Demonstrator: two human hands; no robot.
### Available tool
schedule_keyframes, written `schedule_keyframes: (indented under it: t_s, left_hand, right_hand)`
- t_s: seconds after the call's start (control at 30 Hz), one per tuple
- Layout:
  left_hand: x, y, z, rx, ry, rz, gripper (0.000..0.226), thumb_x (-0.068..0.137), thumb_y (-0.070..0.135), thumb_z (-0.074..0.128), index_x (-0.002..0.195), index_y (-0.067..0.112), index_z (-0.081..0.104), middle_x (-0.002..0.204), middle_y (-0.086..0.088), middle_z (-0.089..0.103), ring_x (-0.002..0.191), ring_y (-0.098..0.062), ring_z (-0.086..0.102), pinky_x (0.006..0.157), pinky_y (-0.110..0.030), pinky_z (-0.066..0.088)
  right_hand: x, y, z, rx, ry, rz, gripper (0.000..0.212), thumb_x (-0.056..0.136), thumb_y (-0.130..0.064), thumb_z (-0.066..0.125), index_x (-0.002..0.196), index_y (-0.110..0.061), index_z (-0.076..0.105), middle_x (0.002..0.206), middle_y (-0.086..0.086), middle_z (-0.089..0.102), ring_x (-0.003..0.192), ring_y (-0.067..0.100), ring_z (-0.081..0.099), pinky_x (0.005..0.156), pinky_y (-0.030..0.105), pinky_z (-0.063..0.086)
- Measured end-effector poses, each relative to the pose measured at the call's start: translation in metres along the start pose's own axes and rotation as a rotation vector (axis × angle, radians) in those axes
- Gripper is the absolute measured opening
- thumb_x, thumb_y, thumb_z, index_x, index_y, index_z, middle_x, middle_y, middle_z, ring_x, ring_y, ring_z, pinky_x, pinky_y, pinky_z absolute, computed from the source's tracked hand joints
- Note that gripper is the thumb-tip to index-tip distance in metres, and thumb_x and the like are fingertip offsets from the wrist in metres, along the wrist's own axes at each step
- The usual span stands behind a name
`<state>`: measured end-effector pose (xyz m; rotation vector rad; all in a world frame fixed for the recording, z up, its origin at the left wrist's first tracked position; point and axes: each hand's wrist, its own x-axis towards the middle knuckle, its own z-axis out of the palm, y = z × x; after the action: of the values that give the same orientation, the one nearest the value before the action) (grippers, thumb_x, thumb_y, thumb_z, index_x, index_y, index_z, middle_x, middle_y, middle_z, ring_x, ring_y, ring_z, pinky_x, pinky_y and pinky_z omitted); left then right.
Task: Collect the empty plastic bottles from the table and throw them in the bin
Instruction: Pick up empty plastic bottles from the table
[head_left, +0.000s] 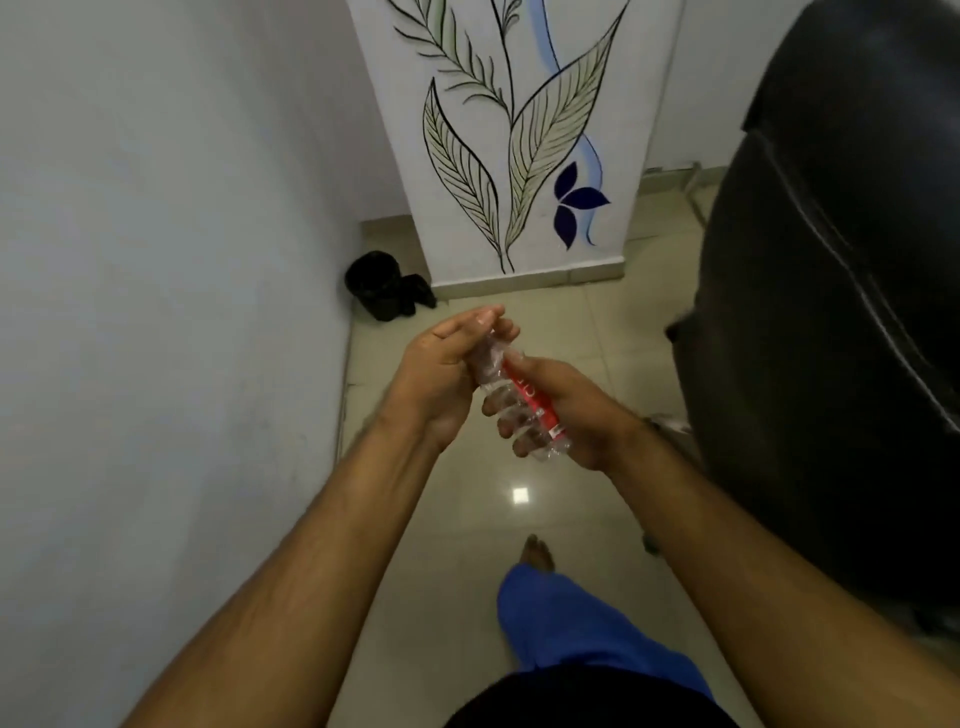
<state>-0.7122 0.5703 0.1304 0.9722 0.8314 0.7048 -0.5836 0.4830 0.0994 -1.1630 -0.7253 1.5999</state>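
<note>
I hold an empty clear plastic bottle (514, 395) with a red label in both hands at chest height, above the tiled floor. My left hand (441, 369) grips its upper end, fingers curled over the top. My right hand (566, 410) wraps the lower, labelled part. The bottle lies tilted, its top toward the upper left. A small black bin (376, 286) lined with a black bag stands on the floor ahead, in the corner beside the wall. No table is in view.
A white wall runs along the left. A pillar (519, 156) painted with leaves stands straight ahead, behind the bin. A large black chair (841, 312) fills the right side. Glossy beige floor tiles (519, 519) lie between; my blue trouser leg and bare foot (537, 556) show below.
</note>
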Motion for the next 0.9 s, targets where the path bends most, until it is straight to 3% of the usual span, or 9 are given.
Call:
schedule_keyframes:
  t_s: [0.17, 0.3, 0.4, 0.53, 0.7, 0.83, 0.9]
  left_hand:
    - [0.109, 0.038, 0.002, 0.035, 0.014, -0.04, 0.021, 0.095, 0.017, 0.061, 0.111, 0.008, 0.071, 0.102, -0.007, 0.074, 0.101, -0.019, 0.069, 0.077, -0.032, 0.055]
    - [0.201, 0.057, 0.016, 0.141, 0.009, -0.052, 0.022, 0.095, 0.016, 0.06, 0.113, 0.011, 0.072, 0.105, -0.005, 0.075, 0.101, -0.02, 0.068, 0.085, -0.034, 0.053]
    - [0.275, 0.06, 0.033, 0.229, 0.0, -0.071, 0.02, 0.092, 0.016, 0.064, 0.111, 0.012, 0.072, 0.102, -0.006, 0.075, 0.099, -0.02, 0.069, 0.092, -0.037, 0.052]
    - [0.388, 0.049, 0.061, 0.412, -0.02, -0.064, 0.016, 0.09, 0.015, 0.065, 0.106, 0.015, 0.07, 0.099, -0.004, 0.072, 0.094, -0.017, 0.066, 0.079, -0.03, 0.049]
    - [0.547, 0.049, 0.115, 0.617, -0.297, -0.094, 0.017, 0.089, 0.019, 0.068, 0.105, 0.014, 0.067, 0.104, -0.004, 0.067, 0.094, -0.017, 0.062, 0.082, -0.032, 0.051]
    - [0.644, 0.059, 0.182, 0.759, -0.549, -0.163, 0.002, 0.087, 0.017, 0.069, 0.086, 0.015, 0.068, 0.086, -0.003, 0.066, 0.086, -0.021, 0.062, 0.08, -0.033, 0.051]
    - [0.679, 0.061, 0.225, 0.816, -0.69, -0.174, 0.011, 0.086, 0.016, 0.07, 0.077, 0.02, 0.065, 0.078, -0.002, 0.064, 0.082, -0.022, 0.06, 0.073, -0.03, 0.049]
  right_hand:
    - [0.094, -0.059, -0.04, 0.022, -0.012, 0.03, 0.043, 0.092, -0.052, 0.057, 0.111, -0.015, 0.07, 0.093, 0.012, 0.072, 0.071, 0.021, 0.066, 0.058, 0.033, 0.054]
    - [0.15, -0.102, -0.078, -0.144, 0.221, -0.01, 0.044, 0.093, -0.05, 0.062, 0.118, -0.014, 0.067, 0.1, 0.012, 0.074, 0.08, 0.024, 0.067, 0.065, 0.038, 0.056]
    - [0.186, -0.127, -0.112, -0.054, 0.442, -0.044, 0.036, 0.097, -0.04, 0.061, 0.116, -0.011, 0.065, 0.097, 0.014, 0.072, 0.076, 0.023, 0.064, 0.062, 0.035, 0.054]
    - [0.241, -0.147, -0.177, 0.106, 0.739, -0.146, 0.035, 0.097, -0.037, 0.061, 0.116, -0.009, 0.065, 0.088, 0.01, 0.07, 0.068, 0.018, 0.061, 0.057, 0.03, 0.051]
    - [0.32, -0.189, -0.259, 0.223, 1.055, -0.197, 0.029, 0.092, -0.034, 0.067, 0.106, -0.008, 0.065, 0.077, 0.008, 0.061, 0.058, 0.016, 0.055, 0.046, 0.025, 0.045]
    - [0.359, -0.235, -0.305, 0.352, 1.32, -0.228, 0.024, 0.087, -0.028, 0.066, 0.099, -0.009, 0.061, 0.072, 0.011, 0.055, 0.052, 0.018, 0.051, 0.048, 0.027, 0.044]
    - [0.363, -0.258, -0.326, 0.392, 1.431, -0.242, 0.019, 0.088, -0.027, 0.066, 0.091, -0.009, 0.06, 0.07, 0.01, 0.054, 0.051, 0.017, 0.051, 0.049, 0.027, 0.044]
